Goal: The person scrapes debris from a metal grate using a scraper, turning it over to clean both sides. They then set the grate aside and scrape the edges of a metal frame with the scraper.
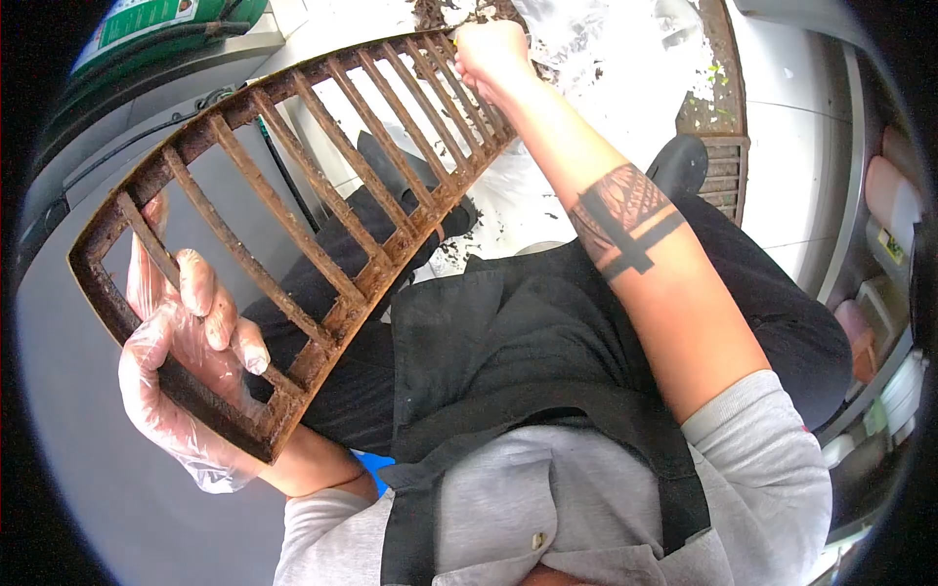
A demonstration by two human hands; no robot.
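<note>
A long, rusty metal grate (337,210) with many crossbars stretches diagonally, tilted, from lower left to upper centre. My left hand (195,342), in a clear plastic glove, grips its near end, with fingers passing through the slots and curled round the bars. My right hand (493,59) looks bare and is closed in a fist at the grate's far end. A small yellow bit shows beside that fist, but what it holds is hidden.
Dark debris (459,15) and clear plastic sheeting (611,44) lie on the white tiled floor (791,146). A floor grate (723,176) is at the right. Shelves with containers (894,181) line the right edge; a green container (147,29) stands upper left.
</note>
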